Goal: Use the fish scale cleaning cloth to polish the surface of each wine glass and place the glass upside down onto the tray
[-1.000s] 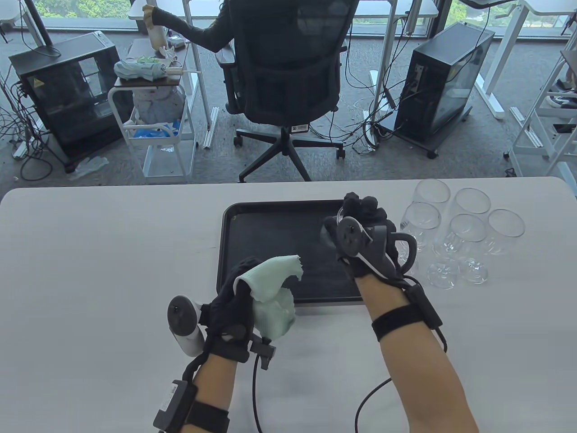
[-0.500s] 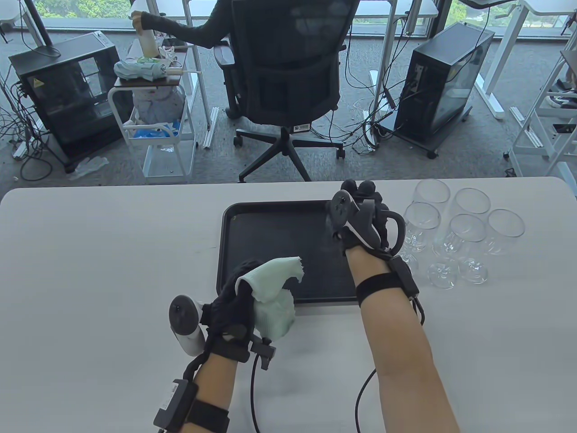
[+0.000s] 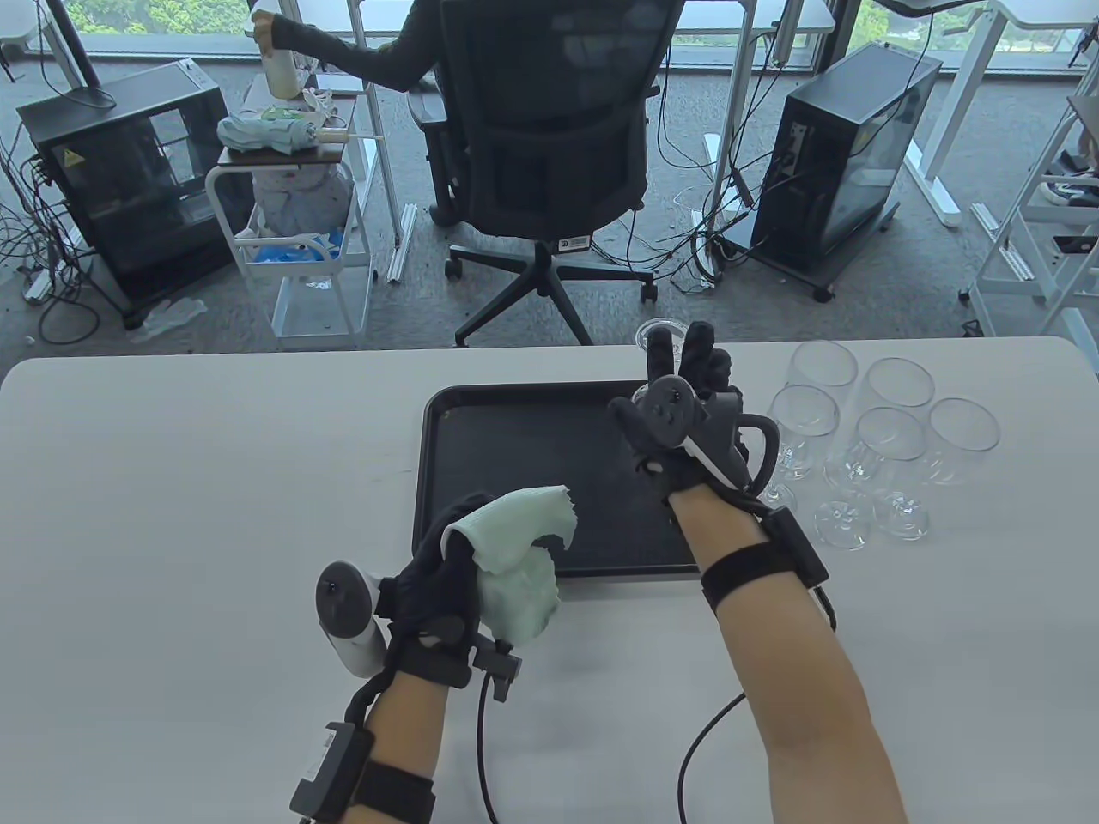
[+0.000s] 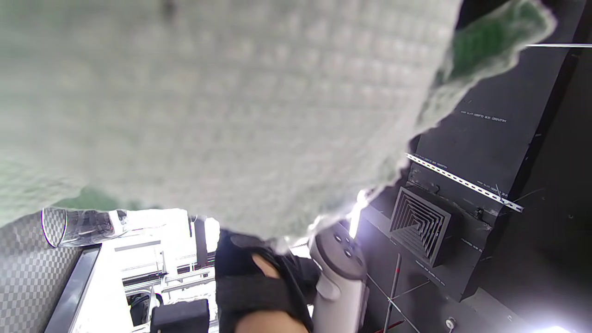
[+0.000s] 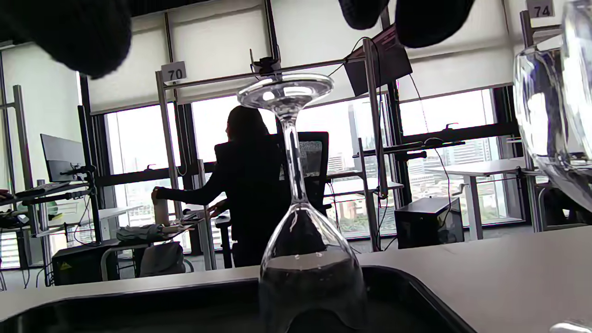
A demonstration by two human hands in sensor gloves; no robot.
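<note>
One wine glass [image 5: 300, 208] stands upside down in the black tray [image 3: 515, 429] at its far right corner; only its foot [image 3: 659, 330] shows in the table view. My right hand [image 3: 678, 365] hovers just over it with fingers spread and straight. In the right wrist view its fingertips [image 5: 407, 18] are clear of the foot. My left hand [image 3: 446, 566] holds the bunched pale green cloth [image 3: 519, 558] above the tray's near left corner. That cloth [image 4: 231, 115] fills most of the left wrist view.
Several upright wine glasses [image 3: 876, 429] stand grouped on the white table [image 3: 172, 472] right of the tray, close to my right wrist. One of them [image 5: 555, 115] looms at the right wrist view's edge. Beyond the table's far edge a person sits in an office chair [image 3: 549, 129].
My right hand carried the inverted glass to the tray's far right corner and opened, letting it go. The left hand and cloth stayed put.
</note>
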